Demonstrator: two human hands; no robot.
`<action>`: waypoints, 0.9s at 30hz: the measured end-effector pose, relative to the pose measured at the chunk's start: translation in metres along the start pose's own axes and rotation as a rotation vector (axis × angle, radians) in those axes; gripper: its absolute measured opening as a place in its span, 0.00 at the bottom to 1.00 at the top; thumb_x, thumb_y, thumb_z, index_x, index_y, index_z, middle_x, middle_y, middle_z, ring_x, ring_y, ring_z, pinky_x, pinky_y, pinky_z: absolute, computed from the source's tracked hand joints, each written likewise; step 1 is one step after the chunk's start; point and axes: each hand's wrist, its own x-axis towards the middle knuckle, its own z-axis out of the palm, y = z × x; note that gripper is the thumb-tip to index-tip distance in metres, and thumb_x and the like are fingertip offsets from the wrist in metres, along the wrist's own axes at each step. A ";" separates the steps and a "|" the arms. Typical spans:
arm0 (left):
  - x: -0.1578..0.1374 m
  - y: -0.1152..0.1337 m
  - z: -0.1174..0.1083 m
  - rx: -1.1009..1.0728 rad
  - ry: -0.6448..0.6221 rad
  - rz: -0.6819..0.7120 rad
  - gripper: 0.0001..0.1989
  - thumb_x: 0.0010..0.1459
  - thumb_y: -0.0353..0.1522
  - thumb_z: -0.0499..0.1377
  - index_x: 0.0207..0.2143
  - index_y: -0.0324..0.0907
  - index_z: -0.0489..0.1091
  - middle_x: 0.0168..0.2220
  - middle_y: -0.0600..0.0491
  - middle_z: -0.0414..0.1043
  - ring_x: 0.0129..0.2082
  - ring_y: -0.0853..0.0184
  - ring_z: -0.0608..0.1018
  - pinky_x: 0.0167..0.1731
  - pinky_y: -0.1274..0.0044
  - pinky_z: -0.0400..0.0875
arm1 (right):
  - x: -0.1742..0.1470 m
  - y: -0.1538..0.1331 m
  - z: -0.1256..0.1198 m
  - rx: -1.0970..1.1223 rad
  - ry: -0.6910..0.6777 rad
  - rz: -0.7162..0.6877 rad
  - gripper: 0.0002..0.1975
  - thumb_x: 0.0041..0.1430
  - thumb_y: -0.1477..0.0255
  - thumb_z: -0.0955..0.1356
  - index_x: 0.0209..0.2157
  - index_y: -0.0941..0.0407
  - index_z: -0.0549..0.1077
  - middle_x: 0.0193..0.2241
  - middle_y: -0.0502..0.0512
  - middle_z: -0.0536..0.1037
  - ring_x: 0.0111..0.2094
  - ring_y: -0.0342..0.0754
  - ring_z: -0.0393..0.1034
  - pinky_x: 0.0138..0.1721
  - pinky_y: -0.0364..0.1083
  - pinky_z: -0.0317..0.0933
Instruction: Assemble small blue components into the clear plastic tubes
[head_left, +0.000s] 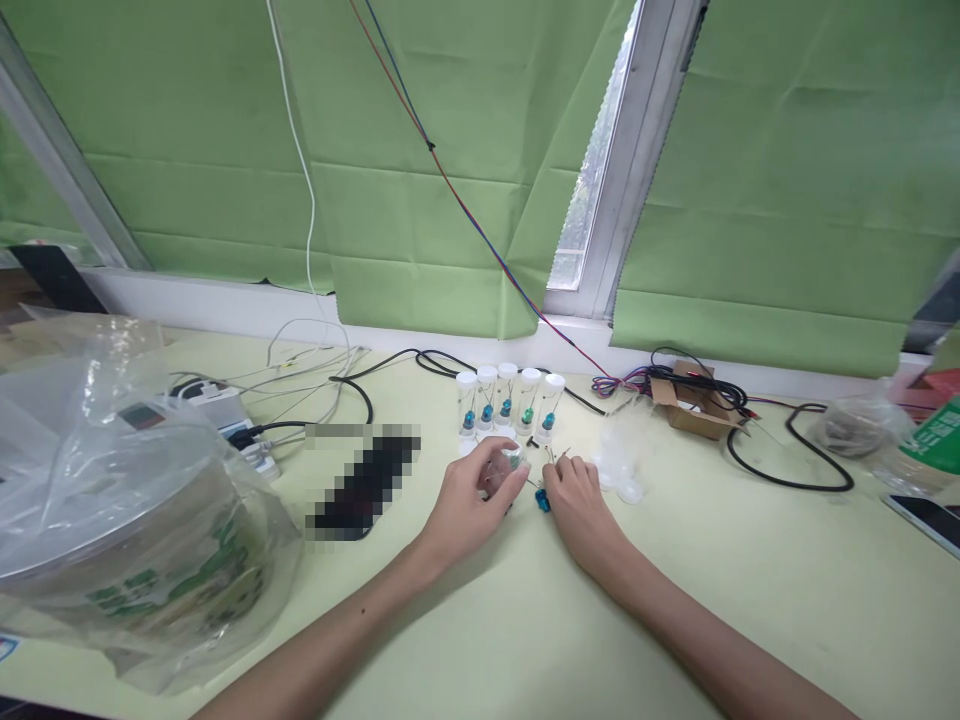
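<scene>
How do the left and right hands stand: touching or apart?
Apart: the head view shows a strip of pale tabletop between the left hand and the right hand.

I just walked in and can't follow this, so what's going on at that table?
A person is working with both hands. The left hand is curled around a clear container; the right hand is bent down beside a small blue part, though its grip is unclear. Behind them stand five clear tubes with white tops, holding small blue or green parts.
</scene>
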 end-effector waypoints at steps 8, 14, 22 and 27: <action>-0.002 0.001 0.000 0.111 -0.037 0.079 0.13 0.58 0.40 0.59 0.44 0.45 0.70 0.26 0.56 0.68 0.24 0.69 0.69 0.25 0.78 0.63 | 0.002 0.000 -0.001 -0.043 -0.025 0.033 0.13 0.54 0.90 0.61 0.34 0.60 0.69 0.35 0.64 0.71 0.36 0.56 0.61 0.39 0.50 0.54; -0.002 0.002 -0.001 0.144 -0.043 0.113 0.13 0.58 0.40 0.58 0.44 0.45 0.71 0.25 0.56 0.67 0.23 0.70 0.66 0.24 0.79 0.61 | 0.003 0.000 0.002 -0.034 0.017 0.033 0.11 0.55 0.88 0.62 0.33 0.59 0.68 0.34 0.62 0.71 0.36 0.55 0.61 0.38 0.50 0.54; 0.000 -0.003 -0.005 0.281 -0.093 0.194 0.14 0.60 0.39 0.57 0.46 0.44 0.70 0.26 0.56 0.66 0.24 0.69 0.66 0.27 0.78 0.62 | 0.002 0.002 -0.011 0.471 0.323 0.122 0.09 0.65 0.80 0.59 0.32 0.56 0.64 0.30 0.55 0.69 0.33 0.50 0.61 0.36 0.48 0.57; -0.001 -0.005 -0.007 0.382 -0.174 0.221 0.16 0.59 0.40 0.57 0.48 0.44 0.71 0.27 0.54 0.68 0.24 0.68 0.67 0.26 0.78 0.62 | -0.005 -0.003 -0.022 0.807 0.497 0.142 0.06 0.67 0.75 0.59 0.42 0.55 0.66 0.33 0.55 0.70 0.34 0.48 0.65 0.36 0.47 0.62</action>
